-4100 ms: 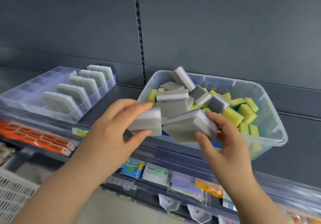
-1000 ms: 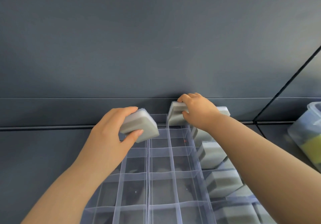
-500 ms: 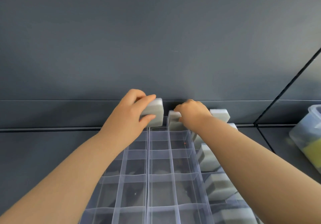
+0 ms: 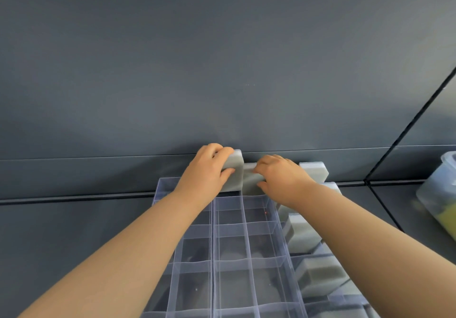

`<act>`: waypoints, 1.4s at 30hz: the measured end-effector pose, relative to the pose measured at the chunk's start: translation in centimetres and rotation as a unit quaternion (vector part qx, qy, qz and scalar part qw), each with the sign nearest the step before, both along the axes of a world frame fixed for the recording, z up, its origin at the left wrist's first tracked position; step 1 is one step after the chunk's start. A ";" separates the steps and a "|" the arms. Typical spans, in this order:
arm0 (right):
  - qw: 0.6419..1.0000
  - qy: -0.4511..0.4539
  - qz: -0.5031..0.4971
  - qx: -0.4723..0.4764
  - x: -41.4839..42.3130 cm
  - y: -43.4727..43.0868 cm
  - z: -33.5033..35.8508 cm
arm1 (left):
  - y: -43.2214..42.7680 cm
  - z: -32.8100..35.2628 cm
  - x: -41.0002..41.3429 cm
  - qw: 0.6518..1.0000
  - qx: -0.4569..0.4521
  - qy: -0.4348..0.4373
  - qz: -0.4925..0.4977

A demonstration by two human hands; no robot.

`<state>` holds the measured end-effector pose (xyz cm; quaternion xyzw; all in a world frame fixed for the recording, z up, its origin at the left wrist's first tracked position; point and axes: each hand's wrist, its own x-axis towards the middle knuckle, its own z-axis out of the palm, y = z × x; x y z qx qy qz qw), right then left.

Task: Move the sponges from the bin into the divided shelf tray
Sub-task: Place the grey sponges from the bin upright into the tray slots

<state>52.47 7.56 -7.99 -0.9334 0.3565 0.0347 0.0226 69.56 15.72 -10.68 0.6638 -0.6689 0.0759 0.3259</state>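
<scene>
A clear divided shelf tray (image 4: 229, 246) runs from the lower edge up to the shelf's back wall. My left hand (image 4: 206, 172) grips a grey sponge (image 4: 235, 169), held upright in the tray's back row. Right beside it, my right hand (image 4: 280, 178) holds a second grey sponge (image 4: 250, 178) upright in the neighbouring back compartment. Several more grey sponges (image 4: 304, 236) stand in the tray's right column, partly hidden by my right forearm. The clear bin (image 4: 438, 194), with yellow sponges showing through its wall, is cut off at the right edge.
The dark grey back wall (image 4: 222, 71) rises directly behind the tray. The dark shelf surface (image 4: 61, 231) lies left of the tray. A black upright seam (image 4: 404, 132) separates this bay from the one with the bin.
My left hand has carried its sponge from above the tray's left side back to the rear row, next to the sponge in my right hand. My right hand has pressed its sponge lower.
</scene>
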 end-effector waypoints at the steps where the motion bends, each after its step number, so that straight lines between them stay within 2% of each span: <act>1: 1.000 0.001 -0.001 0.004 -0.1 0.0 0.0 | -0.1 -0.1 0.1 1.000 -0.005 -0.007 -0.002; 12: 1.000 -0.021 0.003 0.002 -0.4 0.5 -0.1 | 0.1 -0.1 1.2 0.992 0.005 -0.122 -0.024; 23: 0.999 -0.033 0.002 0.004 -0.4 1.0 -0.1 | -1.0 -3.8 1.3 0.995 0.003 -0.081 -0.060; 28: 0.999 -0.030 -0.007 0.010 -0.3 1.1 0.0 | -0.8 -4.1 1.3 0.993 -0.002 -0.095 -0.064; 36: 0.999 -0.029 -0.013 0.022 -0.6 1.6 0.8 | 0.0 -1.7 0.0 0.994 0.028 -0.106 -0.024; 42: 0.994 -0.105 -0.022 0.017 -4.0 2.2 2.6 | 1.9 1.8 -2.0 0.983 -0.007 -0.182 0.037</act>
